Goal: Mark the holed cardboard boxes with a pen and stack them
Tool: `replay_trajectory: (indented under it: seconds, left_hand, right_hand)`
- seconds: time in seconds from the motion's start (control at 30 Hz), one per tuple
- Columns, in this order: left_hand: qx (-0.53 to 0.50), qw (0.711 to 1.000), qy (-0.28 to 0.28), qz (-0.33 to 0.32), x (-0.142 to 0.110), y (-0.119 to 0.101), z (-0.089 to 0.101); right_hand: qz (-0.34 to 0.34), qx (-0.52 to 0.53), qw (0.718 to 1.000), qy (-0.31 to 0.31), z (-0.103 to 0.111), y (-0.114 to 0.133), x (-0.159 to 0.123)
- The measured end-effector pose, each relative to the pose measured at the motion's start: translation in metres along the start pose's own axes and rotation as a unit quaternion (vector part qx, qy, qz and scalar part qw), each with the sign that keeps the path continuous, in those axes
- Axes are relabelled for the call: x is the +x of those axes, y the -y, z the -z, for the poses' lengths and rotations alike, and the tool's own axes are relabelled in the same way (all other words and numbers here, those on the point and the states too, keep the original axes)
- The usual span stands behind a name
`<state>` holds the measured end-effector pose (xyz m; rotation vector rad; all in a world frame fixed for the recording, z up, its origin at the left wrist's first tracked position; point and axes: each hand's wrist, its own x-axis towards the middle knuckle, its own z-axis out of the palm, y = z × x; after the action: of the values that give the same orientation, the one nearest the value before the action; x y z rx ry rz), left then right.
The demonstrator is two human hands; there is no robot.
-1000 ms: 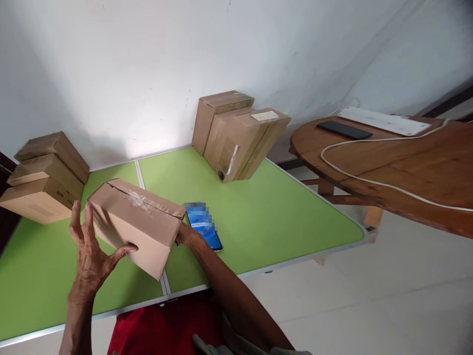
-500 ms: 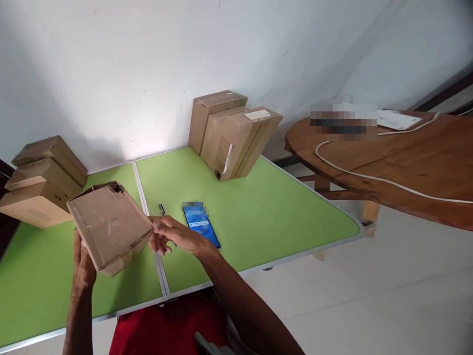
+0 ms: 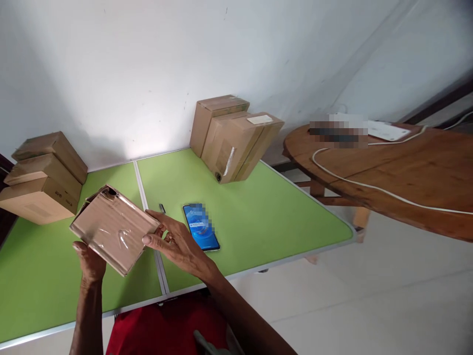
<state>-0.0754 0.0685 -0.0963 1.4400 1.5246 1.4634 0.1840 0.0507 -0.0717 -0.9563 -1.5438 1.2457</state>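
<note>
A worn cardboard box (image 3: 114, 229) is held tilted above the left part of the green table (image 3: 258, 222). One of its far corners is torn, showing a dark hole, and clear tape shines on its face. My left hand (image 3: 91, 261) supports the box at its near left edge, thumb in sight and the other fingers hidden behind it. At the right edge, my right hand (image 3: 175, 244) grips the box between thumb and fingers. Just right of that hand lies a phone (image 3: 200, 229) with its blue screen lit. A dark pen (image 3: 161, 208) lies partly covered by the right hand.
Several cardboard boxes (image 3: 44, 197) lean together at the table's left end. More cardboard boxes (image 3: 236, 143) stand against the wall at the back. A wooden table (image 3: 388, 167) to the right carries a white cable (image 3: 369, 185) and a blurred-out item.
The box has been turned and tipped, so its face is seen at another angle. My right hand has gone from fingers at the box's edge to a thumb-and-finger grip.
</note>
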Motion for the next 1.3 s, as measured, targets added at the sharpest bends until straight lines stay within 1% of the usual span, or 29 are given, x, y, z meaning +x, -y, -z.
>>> replay_trajectory:
  seconds: [0.07,0.17,0.23,0.3,0.4,0.47,0.53,0.6,0.7,0.77,0.83,0.9,0.97,1.07,1.17,1.23,1.3]
  left_hand:
    - [-0.04,0.999,0.005,0.012,0.001,-0.009,-0.006]
    - [-0.078,0.997,0.01,0.016,-0.001,-0.025,-0.011]
    - [-0.094,0.996,-0.004,-0.001,-0.005,-0.036,-0.01]
    - [-0.093,0.995,-0.022,-0.039,-0.01,-0.047,-0.006]
    - [-0.035,0.995,-0.023,-0.086,-0.017,-0.059,0.001]
    - [0.025,0.995,-0.017,-0.09,-0.023,-0.065,0.004]
    - [0.064,0.994,-0.016,-0.091,-0.028,-0.07,0.002]
    - [0.068,0.993,-0.019,-0.094,-0.031,-0.076,-0.002]
    - [0.072,0.993,-0.033,-0.088,-0.035,-0.088,-0.011]
    - [0.109,0.989,-0.05,-0.086,-0.036,-0.097,-0.017]
    - [0.152,0.981,-0.063,-0.107,-0.035,-0.104,-0.022]
    - [0.184,0.971,-0.065,-0.141,-0.033,-0.109,-0.026]
    - [0.201,0.964,-0.055,-0.167,-0.03,-0.111,-0.027]
    - [0.206,0.963,-0.043,-0.169,-0.028,-0.112,-0.028]
    - [0.206,0.962,-0.049,-0.171,-0.027,-0.112,-0.03]
    - [0.2,0.962,-0.061,-0.178,-0.026,-0.112,-0.032]
    - [0.192,0.963,-0.067,-0.176,-0.025,-0.112,-0.034]
  right_hand:
    - [0.003,-0.019,1.0,-0.024,0.001,-0.005,-0.007]
    - [0.0,-0.046,0.998,-0.041,0.005,-0.011,-0.018]
    - [0.008,-0.08,0.996,-0.045,0.008,-0.012,-0.025]
    - [0.028,-0.117,0.991,-0.055,0.01,-0.01,-0.03]
    - [0.059,-0.123,0.988,-0.074,0.011,0.001,-0.03]
    - [0.072,-0.101,0.988,-0.087,0.009,0.011,-0.024]
    - [0.074,-0.074,0.99,-0.098,0.004,0.02,-0.017]
    - [0.072,-0.062,0.989,-0.112,-0.001,0.028,-0.009]
    - [0.078,-0.096,0.982,-0.14,-0.007,0.035,-0.003]
    - [0.087,-0.13,0.976,-0.15,-0.011,0.037,-0.003]
    - [0.096,-0.151,0.972,-0.155,-0.014,0.038,-0.005]
    - [0.1,-0.16,0.967,-0.169,-0.019,0.037,-0.008]
    - [0.103,-0.166,0.963,-0.188,-0.025,0.037,-0.009]
    - [0.101,-0.197,0.954,-0.204,-0.035,0.039,-0.007]
    - [0.1,-0.269,0.937,-0.202,-0.042,0.044,-0.002]
    - [0.103,-0.293,0.93,-0.195,-0.041,0.046,0.0]
    - [0.113,-0.273,0.938,-0.179,-0.034,0.041,-0.003]
